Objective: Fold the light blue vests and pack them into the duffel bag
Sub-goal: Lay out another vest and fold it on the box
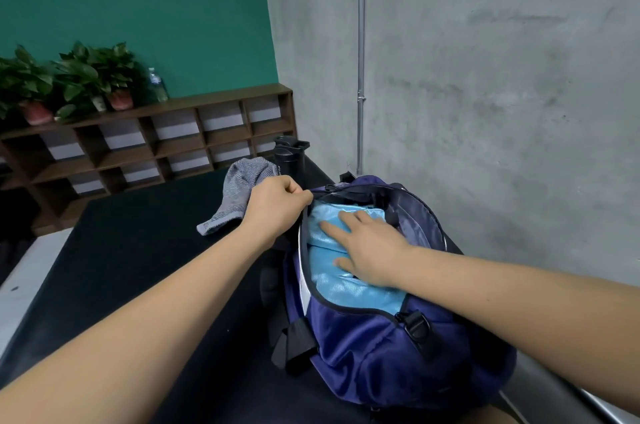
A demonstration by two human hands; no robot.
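L hand (277, 207) curled tight, thumb & forefinger pinching the duffel bag (363, 347) at the far-left end of its mouth. Couldn't tell if it had the zip pull or just the rim.

R hand (372, 252) lay flat, fingers straight & spread, palm down on the light blue vests (332, 288), gripping nothing.

Vests sat inside the bag, filling the open mouth approx level w/ the rim.

Bag stood on the black table (138, 250), long axis running away from the person, mouth open along it.

Key relation: vests lay directly under the R palm, L hand beside them at the far end of the opening. Judged packing nearly done, next move prob. a push down w/ R while L steadies or draws the rim.

Grey cloth (239, 195) & black bottle (289, 158) lay just behind L hand, outside the bag
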